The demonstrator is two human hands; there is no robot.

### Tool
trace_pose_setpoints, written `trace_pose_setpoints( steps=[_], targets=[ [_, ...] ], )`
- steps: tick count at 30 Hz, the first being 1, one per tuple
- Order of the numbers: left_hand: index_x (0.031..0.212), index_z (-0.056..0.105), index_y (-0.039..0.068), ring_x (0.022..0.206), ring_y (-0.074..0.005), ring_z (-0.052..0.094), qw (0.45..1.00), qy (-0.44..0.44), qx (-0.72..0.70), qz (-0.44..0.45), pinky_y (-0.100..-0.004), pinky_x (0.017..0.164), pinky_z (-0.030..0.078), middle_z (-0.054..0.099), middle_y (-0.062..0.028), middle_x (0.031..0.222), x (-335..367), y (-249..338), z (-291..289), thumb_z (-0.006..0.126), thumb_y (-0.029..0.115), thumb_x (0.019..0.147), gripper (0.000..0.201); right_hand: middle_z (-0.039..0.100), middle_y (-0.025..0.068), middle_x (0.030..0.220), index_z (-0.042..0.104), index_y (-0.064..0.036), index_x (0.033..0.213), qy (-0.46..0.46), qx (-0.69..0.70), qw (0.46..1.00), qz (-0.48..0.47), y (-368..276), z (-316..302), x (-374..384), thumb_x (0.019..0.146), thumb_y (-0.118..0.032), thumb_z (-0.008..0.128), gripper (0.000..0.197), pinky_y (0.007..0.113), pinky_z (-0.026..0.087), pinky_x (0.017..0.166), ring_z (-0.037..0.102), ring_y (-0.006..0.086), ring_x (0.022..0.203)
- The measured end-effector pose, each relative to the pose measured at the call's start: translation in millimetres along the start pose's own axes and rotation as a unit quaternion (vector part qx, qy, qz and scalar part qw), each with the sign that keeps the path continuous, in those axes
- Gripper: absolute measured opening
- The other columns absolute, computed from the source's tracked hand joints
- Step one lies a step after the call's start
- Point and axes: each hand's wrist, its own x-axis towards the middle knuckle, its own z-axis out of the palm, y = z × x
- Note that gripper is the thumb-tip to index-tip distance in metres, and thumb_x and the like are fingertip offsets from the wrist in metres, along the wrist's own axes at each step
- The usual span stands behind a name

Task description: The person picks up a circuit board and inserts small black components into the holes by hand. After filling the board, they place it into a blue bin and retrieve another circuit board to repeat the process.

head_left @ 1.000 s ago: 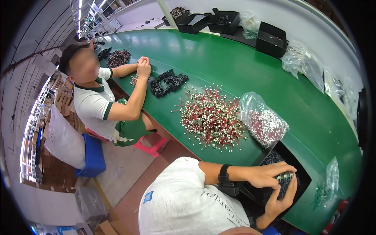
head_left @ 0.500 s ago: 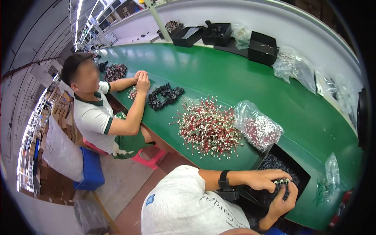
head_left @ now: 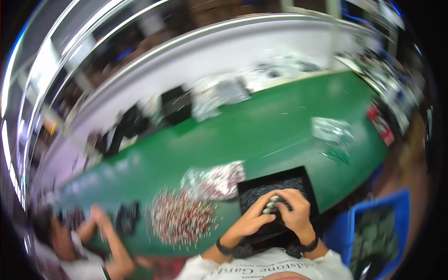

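Note:
Both my hands are over a black tray (head_left: 309, 185) filled with small dark pieces. Between them is a small black part with a row of whitish tips (head_left: 271, 204), blurred here. My left hand (head_left: 252, 219) closes on its left side, thumb and fingers bent around it. My right hand (head_left: 296, 213) grips it from the right, fingers curled over the top. The fingers hide much of the part. Left of the tray lies a loose pile of thin red pieces with white ends (head_left: 183, 218). A clear plastic bag of similar pieces (head_left: 220, 181) touches the tray's far left side.
A co-worker (head_left: 56, 235) sits at the left, hands raised near a black cluster of parts (head_left: 127, 218). Black boxes (head_left: 176, 106) and clear bags (head_left: 219, 97) line the wall. Green pieces (head_left: 337, 153) lie by a clear bag (head_left: 332, 128). A blue crate (head_left: 405, 210) stands right.
My view has swung to the right, so the tray and hands now appear nearer the middle and the blue crate shows. Both hands still hold the black part over the tray.

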Motion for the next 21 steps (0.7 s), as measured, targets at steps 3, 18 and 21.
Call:
trace_pose_setpoints(
  steps=[3,18,21],
  targets=[
    [0.158,0.024,0.001,0.132,-0.0194,0.044,0.992,0.059,-0.107,-0.040,-0.0313,0.111,0.035,0.043,-0.0116,0.147,-7,22,9,0.061,0.001,0.084,0.082,0.070,0.0153,0.101,0.070,-0.0008,0.110,-0.028,0.052,0.998,-0.008,7,2,-4,0.079,-0.004,0.076,0.031,0.039,0.056,0.081,0.068,0.0328,0.092],
    [0.158,0.019,0.002,0.100,-0.0290,0.067,0.977,0.077,-0.176,-0.089,-0.0402,0.080,0.061,0.059,-0.0192,0.122,-16,36,17,0.057,0.014,0.077,0.090,0.068,0.0149,0.091,0.070,-0.0005,0.096,0.023,0.018,1.000,-0.010,-1,10,-25,0.080,-0.009,0.078,0.020,0.040,0.055,0.072,0.067,0.0333,0.082],
    [0.160,0.017,0.006,0.106,-0.0236,0.063,0.972,0.040,-0.214,-0.093,-0.0348,0.084,0.057,0.058,-0.0158,0.126,-8,38,16,0.057,0.009,0.080,0.089,0.067,0.0150,0.088,0.069,-0.0003,0.092,0.021,0.008,1.000,-0.001,5,1,-21,0.078,-0.009,0.079,0.019,0.041,0.054,0.071,0.066,0.0332,0.080]
  ],
)
